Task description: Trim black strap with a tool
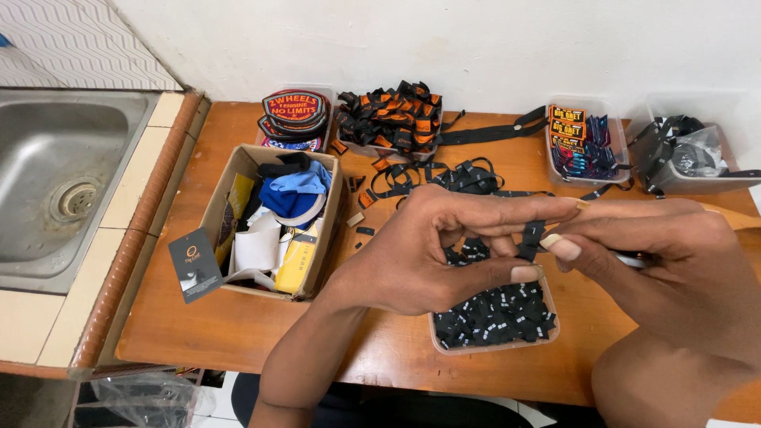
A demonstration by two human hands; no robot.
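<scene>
My left hand (432, 250) and my right hand (658, 254) meet above a clear plastic tray (444, 346) filled with several small black fabric labels (495, 313). Between the fingertips of both hands I pinch one narrow black label strip (529, 240), which hangs down a little. A metal object, mostly hidden, shows under my right palm (630, 258). A long tangle of black label ribbon (464, 178) lies on the wooden table (238, 325) just behind my hands.
A cardboard box (220, 186) of mixed tags and cloth stands at left, round embroidered patches (295, 111) and a heap of black-and-orange labels (392, 115) behind. Clear tubs (614, 143) (697, 182) line the back right. A steel sink (55, 174) adjoins the table's left edge.
</scene>
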